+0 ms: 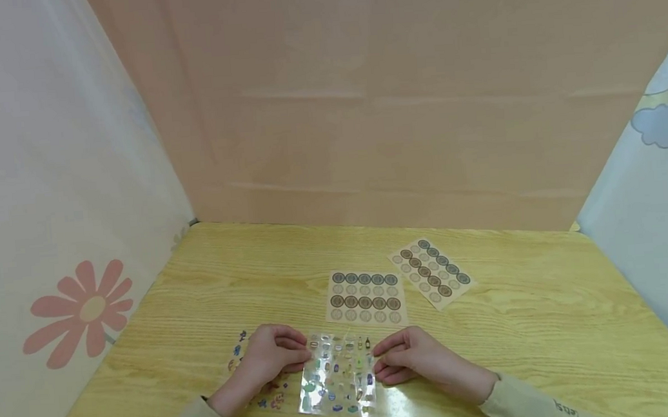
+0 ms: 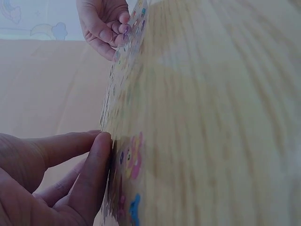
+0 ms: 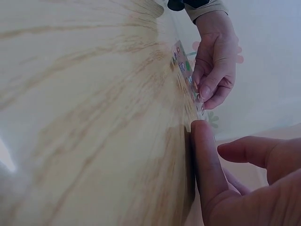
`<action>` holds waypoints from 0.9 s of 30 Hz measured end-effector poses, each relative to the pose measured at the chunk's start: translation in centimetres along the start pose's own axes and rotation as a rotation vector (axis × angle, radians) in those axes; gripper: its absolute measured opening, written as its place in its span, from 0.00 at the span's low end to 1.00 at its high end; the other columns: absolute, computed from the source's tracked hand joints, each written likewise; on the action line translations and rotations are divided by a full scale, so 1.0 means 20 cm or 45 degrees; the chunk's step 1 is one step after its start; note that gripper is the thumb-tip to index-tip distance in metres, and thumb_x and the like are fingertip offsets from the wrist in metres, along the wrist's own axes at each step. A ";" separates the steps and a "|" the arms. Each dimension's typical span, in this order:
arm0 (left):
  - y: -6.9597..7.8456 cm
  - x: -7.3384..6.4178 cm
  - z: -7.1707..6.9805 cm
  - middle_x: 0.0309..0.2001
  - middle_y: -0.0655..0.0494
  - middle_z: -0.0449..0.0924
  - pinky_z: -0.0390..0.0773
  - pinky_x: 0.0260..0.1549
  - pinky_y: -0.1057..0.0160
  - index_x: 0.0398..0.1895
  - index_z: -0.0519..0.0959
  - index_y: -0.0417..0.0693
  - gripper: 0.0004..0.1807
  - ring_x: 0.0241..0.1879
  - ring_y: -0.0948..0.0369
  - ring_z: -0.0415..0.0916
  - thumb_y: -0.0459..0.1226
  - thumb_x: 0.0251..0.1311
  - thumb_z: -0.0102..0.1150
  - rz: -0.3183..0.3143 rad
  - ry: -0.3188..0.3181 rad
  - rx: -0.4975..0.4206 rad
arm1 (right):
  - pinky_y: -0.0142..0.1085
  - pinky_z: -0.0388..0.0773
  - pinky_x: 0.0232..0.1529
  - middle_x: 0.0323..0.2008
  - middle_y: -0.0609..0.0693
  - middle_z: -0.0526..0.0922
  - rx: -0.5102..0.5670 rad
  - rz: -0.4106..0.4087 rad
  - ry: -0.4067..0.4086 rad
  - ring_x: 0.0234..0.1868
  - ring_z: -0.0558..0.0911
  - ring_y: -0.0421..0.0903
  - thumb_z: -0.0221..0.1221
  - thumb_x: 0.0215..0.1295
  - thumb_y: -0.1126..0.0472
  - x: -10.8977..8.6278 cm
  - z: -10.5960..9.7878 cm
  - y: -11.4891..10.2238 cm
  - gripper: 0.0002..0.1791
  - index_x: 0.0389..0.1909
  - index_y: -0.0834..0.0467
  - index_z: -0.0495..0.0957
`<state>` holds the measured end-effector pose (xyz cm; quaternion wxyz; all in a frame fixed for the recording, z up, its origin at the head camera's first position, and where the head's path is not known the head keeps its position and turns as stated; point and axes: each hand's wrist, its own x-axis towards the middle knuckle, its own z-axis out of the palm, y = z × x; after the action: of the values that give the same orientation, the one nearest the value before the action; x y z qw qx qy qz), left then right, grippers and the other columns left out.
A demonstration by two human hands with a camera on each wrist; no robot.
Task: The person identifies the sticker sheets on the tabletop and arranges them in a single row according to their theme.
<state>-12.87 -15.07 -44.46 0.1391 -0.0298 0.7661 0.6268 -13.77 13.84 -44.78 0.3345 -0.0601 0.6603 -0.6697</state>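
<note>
A clear sticker sheet (image 1: pixel 337 376) with rows of small colourful pictures lies near the front of the table, shiny with glare. My left hand (image 1: pixel 274 351) pinches its left edge between thumb and fingertips, as the left wrist view also shows. My right hand (image 1: pixel 411 358) is at the opposite edge, its fingertips touching or very near the sheet. In the right wrist view, thumb and finger of the right hand (image 3: pixel 254 174) stand apart, one lying along the tabletop. Partly under my left hand and forearm lies another clear sticker sheet (image 1: pixel 276 401) with colourful figures.
Farther back on the wooden table (image 1: pixel 244 260) lie two paper sheets of round stickers: one sheet (image 1: pixel 365 298) set straight, the other sheet (image 1: pixel 433 272) turned at an angle. A brown backdrop (image 1: pixel 387 134) and patterned side cloths (image 1: pixel 79 220) surround the table.
</note>
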 end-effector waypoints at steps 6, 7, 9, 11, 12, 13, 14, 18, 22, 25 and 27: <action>0.00 0.00 0.00 0.28 0.48 0.81 0.85 0.30 0.58 0.37 0.79 0.30 0.15 0.28 0.53 0.82 0.25 0.45 0.71 0.005 0.014 0.023 | 0.43 0.83 0.40 0.36 0.66 0.83 -0.009 0.003 0.006 0.35 0.85 0.54 0.56 0.62 0.72 0.00 0.00 -0.01 0.14 0.47 0.75 0.74; 0.00 0.00 0.00 0.28 0.48 0.81 0.85 0.30 0.58 0.37 0.79 0.30 0.15 0.28 0.53 0.82 0.25 0.45 0.71 0.004 0.016 0.024 | 0.43 0.83 0.40 0.36 0.66 0.83 -0.010 0.003 0.007 0.36 0.85 0.54 0.56 0.62 0.72 0.00 0.00 -0.01 0.14 0.48 0.75 0.74; 0.00 0.00 0.00 0.28 0.48 0.81 0.85 0.30 0.58 0.37 0.79 0.30 0.15 0.28 0.53 0.82 0.25 0.45 0.71 0.006 0.015 0.019 | 0.43 0.83 0.40 0.36 0.66 0.83 -0.013 0.002 0.006 0.36 0.85 0.54 0.56 0.62 0.72 0.00 0.00 -0.01 0.14 0.48 0.75 0.74; 0.00 -0.01 0.00 0.28 0.47 0.81 0.85 0.30 0.58 0.37 0.79 0.30 0.15 0.28 0.53 0.82 0.25 0.45 0.72 0.004 0.016 0.014 | 0.43 0.83 0.40 0.36 0.66 0.83 -0.018 0.001 0.004 0.36 0.85 0.54 0.55 0.62 0.72 0.00 0.00 -0.01 0.14 0.48 0.75 0.74; 0.00 -0.01 0.00 0.28 0.47 0.81 0.85 0.29 0.58 0.37 0.79 0.30 0.15 0.27 0.53 0.82 0.25 0.44 0.72 0.007 0.016 0.016 | 0.43 0.83 0.40 0.36 0.66 0.83 -0.022 0.000 0.003 0.36 0.85 0.54 0.55 0.62 0.72 0.00 0.01 -0.01 0.14 0.48 0.75 0.74; 0.00 -0.01 0.00 0.28 0.47 0.81 0.85 0.29 0.57 0.37 0.79 0.30 0.15 0.27 0.53 0.82 0.25 0.44 0.72 0.008 0.016 0.018 | 0.43 0.83 0.40 0.36 0.66 0.83 -0.026 -0.001 0.001 0.36 0.85 0.54 0.55 0.62 0.72 0.00 0.01 -0.01 0.15 0.48 0.75 0.74; 0.00 -0.01 0.00 0.28 0.47 0.81 0.85 0.29 0.57 0.37 0.79 0.30 0.15 0.27 0.53 0.82 0.25 0.44 0.72 0.011 0.016 0.019 | 0.43 0.83 0.40 0.36 0.66 0.83 -0.028 -0.002 0.002 0.36 0.85 0.54 0.55 0.62 0.73 0.00 0.01 -0.01 0.15 0.48 0.76 0.74; 0.00 0.00 0.00 0.28 0.47 0.80 0.85 0.29 0.57 0.36 0.79 0.30 0.15 0.26 0.53 0.82 0.25 0.44 0.72 0.012 0.021 0.034 | 0.43 0.84 0.39 0.36 0.66 0.83 -0.030 -0.004 0.008 0.35 0.85 0.54 0.56 0.61 0.73 0.00 0.01 -0.02 0.16 0.49 0.77 0.73; 0.00 0.00 0.00 0.28 0.48 0.80 0.85 0.29 0.58 0.36 0.79 0.31 0.14 0.27 0.54 0.82 0.25 0.44 0.72 0.009 0.017 0.044 | 0.43 0.84 0.39 0.36 0.67 0.83 -0.031 -0.008 0.012 0.35 0.85 0.55 0.56 0.61 0.74 0.00 0.01 -0.02 0.16 0.49 0.77 0.73; 0.00 0.01 0.00 0.28 0.48 0.80 0.85 0.29 0.58 0.36 0.79 0.31 0.14 0.27 0.54 0.82 0.25 0.44 0.72 0.010 0.010 0.046 | 0.43 0.84 0.39 0.36 0.67 0.83 -0.029 -0.002 0.016 0.35 0.85 0.54 0.56 0.61 0.74 -0.01 0.01 -0.02 0.15 0.48 0.77 0.73; 0.00 0.01 0.00 0.28 0.48 0.80 0.85 0.29 0.58 0.36 0.79 0.31 0.14 0.27 0.54 0.82 0.25 0.45 0.72 0.014 0.006 0.049 | 0.43 0.84 0.39 0.36 0.67 0.83 -0.029 -0.003 0.017 0.35 0.85 0.54 0.56 0.61 0.74 -0.01 0.01 -0.02 0.15 0.48 0.77 0.73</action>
<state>-13.07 -14.98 -44.57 0.1344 -0.0244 0.7785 0.6126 -13.60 13.79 -44.32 0.3285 -0.0601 0.6700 -0.6630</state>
